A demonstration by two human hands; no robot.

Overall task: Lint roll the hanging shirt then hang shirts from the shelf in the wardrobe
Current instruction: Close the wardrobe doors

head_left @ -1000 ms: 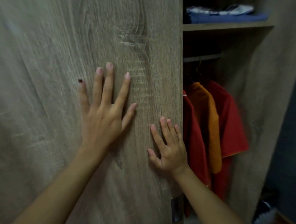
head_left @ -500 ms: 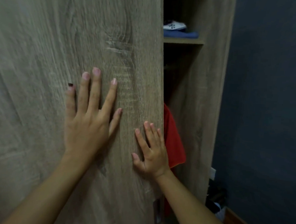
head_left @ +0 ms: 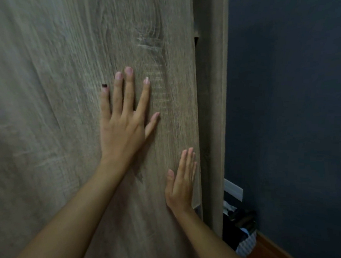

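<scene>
Both hands flat on wardrobe door point(head_left: 67, 102), fingers straight, holding nothing. Left hand point(head_left: 124, 124) at centre, fingers spread; right hand point(head_left: 181, 181) at 4 o'clock from it, at the door's right edge. Door nearly meets wardrobe side panel point(head_left: 212, 111); shirts hidden. Dark wall point(head_left: 291, 96) at 3 o'clock.

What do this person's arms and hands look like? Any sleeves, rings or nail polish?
Both forearms are bare, with no sleeves, watch or bracelets in view. The left hand has pale pink nails, except the little finger, whose nail looks dark. The right hand has pale pink nails too. No rings show on either hand.
</scene>
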